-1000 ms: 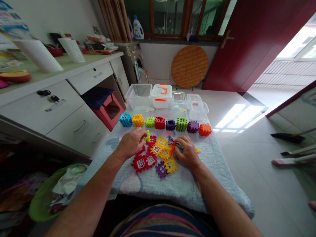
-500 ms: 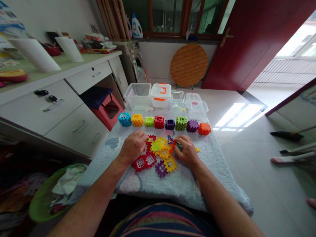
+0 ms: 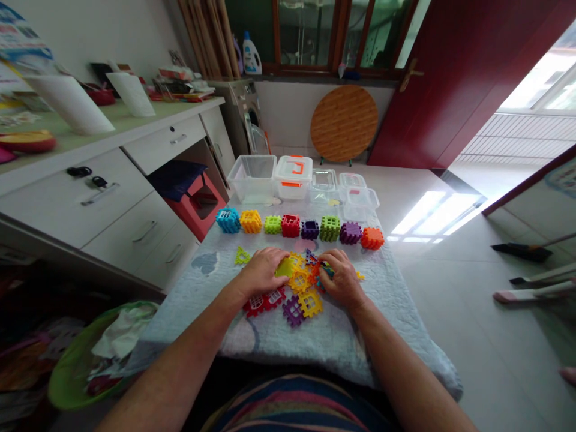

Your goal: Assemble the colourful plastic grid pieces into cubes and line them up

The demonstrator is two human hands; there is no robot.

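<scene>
A loose pile of coloured interlocking building panels lies between my hands on the cloth-covered table. My left hand (image 3: 265, 270) pinches a yellow-green panel (image 3: 284, 269) between thumb and fingers. On the pile's other side, my right hand (image 3: 341, 277) curls its fingers over orange panels (image 3: 314, 275) and a blue piece; what exactly it grips is hidden. Nearer my body are red window panels (image 3: 265, 300), a purple panel (image 3: 294, 311) and a yellow panel (image 3: 310, 303). A yellow-green triangular piece (image 3: 242, 256) lies apart, beyond my left wrist.
A row of assembled cubes, including a blue cube (image 3: 228, 220) and an orange cube (image 3: 372, 238), crosses the table behind the pile. Behind them stand an open clear bin (image 3: 252, 178), a lidded box (image 3: 294, 177) and smaller clear containers (image 3: 360, 198). A red stool (image 3: 202, 198) is at left.
My left hand has shifted right from the red panels onto the yellow-green panel. The yellow-green triangular piece now shows at the left, where that hand was. My right hand has barely moved.
</scene>
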